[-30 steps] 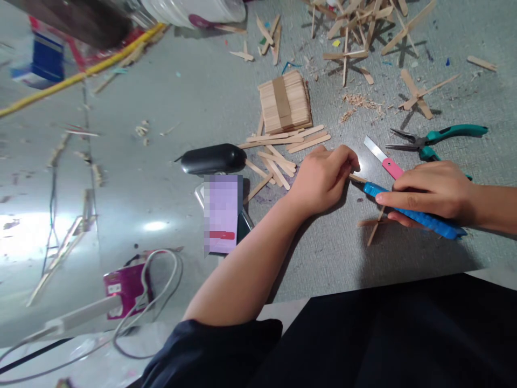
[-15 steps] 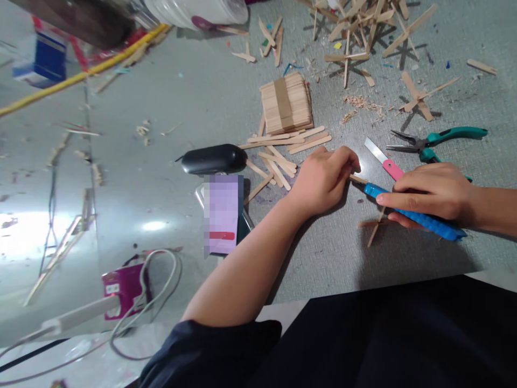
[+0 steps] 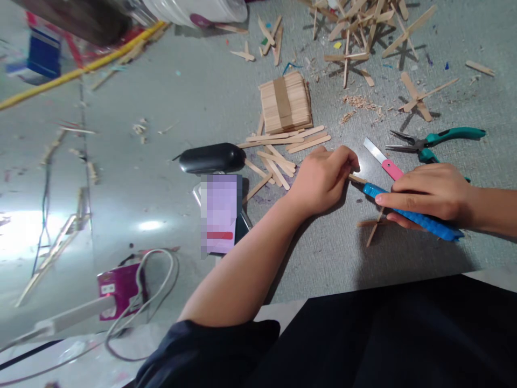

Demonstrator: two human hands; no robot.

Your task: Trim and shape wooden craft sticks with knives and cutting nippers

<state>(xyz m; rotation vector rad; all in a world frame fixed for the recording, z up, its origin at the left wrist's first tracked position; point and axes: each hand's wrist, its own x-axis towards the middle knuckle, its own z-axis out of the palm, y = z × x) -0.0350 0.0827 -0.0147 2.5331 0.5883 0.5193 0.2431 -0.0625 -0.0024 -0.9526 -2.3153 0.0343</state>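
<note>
My left hand is closed on a small wooden stick, pinning it to the grey mat. My right hand grips a blue utility knife, whose tip meets the stick's end just right of my left fingers. A pink-handled blade lies just behind the knife. A small wooden cross piece lies under the knife near my right hand.
Loose wooden sticks and a banded stick bundle lie left of my left hand. Teal pliers sit behind my right hand. Glued stick crosses pile at the back. A black device, a phone and a white cable lie left.
Both hands hold their places on the stick and the knife. The view has shifted slightly, so things at the left edge sit a little further left.
</note>
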